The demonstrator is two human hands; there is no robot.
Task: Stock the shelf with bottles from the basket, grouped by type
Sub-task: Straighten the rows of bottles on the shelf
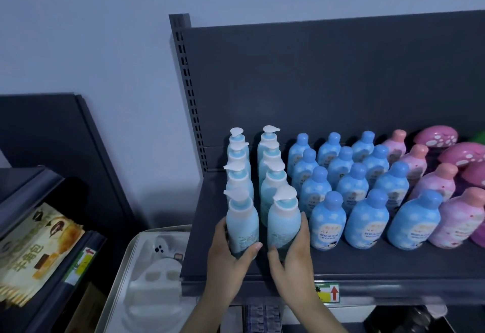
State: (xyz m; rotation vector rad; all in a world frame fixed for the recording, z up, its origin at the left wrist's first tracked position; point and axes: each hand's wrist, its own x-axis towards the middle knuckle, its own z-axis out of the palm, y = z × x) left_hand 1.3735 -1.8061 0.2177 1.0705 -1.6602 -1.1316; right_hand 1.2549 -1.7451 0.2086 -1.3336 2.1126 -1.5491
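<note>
On the dark shelf [367, 261] stand two rows of light-blue pump bottles with white pump heads. My left hand [231, 251] grips the front pump bottle of the left row [242, 221]. My right hand [291, 254] grips the front pump bottle of the right row [283, 223]. Both bottles stand upright on the shelf near its front edge. To the right are rows of blue round-capped bottles [328, 222], then pink bottles [456, 223].
Pink mushroom-shaped containers [435, 137] sit at the far right of the shelf. A pale basket [126, 267] is below left of the shelf. Snack packets [34, 248] lie on a lower rack at left. A price tag with a red arrow [329, 292] marks the shelf edge.
</note>
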